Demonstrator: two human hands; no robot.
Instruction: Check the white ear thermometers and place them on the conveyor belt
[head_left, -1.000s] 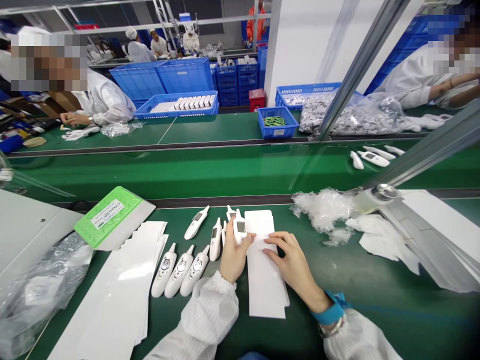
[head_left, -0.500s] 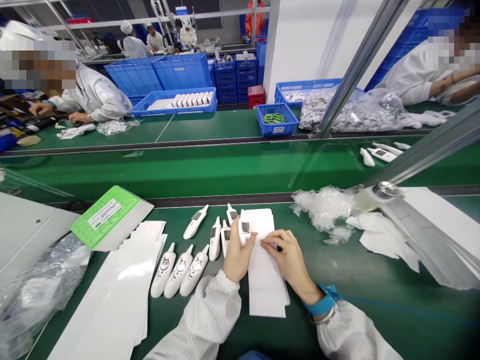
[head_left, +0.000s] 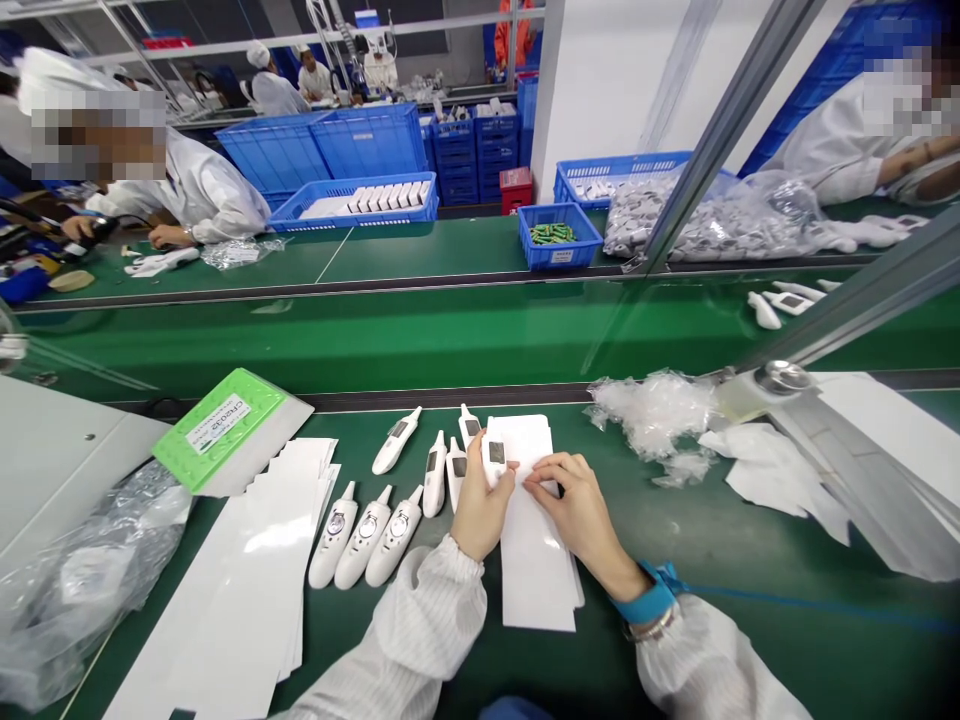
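Note:
My left hand point(head_left: 481, 512) is closed around a white ear thermometer point(head_left: 494, 456), its small grey screen facing up. Over a stack of narrow white sheets point(head_left: 536, 590), my right hand point(head_left: 579, 505) pinches with thumb and fingers close to the thermometer. What lies between those fingertips, if anything, is too small to make out. Left of my hands lie more white thermometers: a row of three with round printed faces point(head_left: 372, 537), one set apart behind them point(head_left: 397, 440), and several with screens point(head_left: 434, 475) close by my left hand.
Larger white sheets point(head_left: 225, 590) and a green CR2032 battery pack point(head_left: 229, 425) lie at left, beside a plastic bag point(head_left: 97, 570). Crumpled clear film point(head_left: 656, 415) and a metal-capped bottle point(head_left: 772, 385) stand right. A green conveyor point(head_left: 420, 340) carries thermometers; co-workers sit beyond.
My hands keep nearly the same hold and place. The view has shifted slightly. On the conveyor, the thermometers at far right have moved a little further right.

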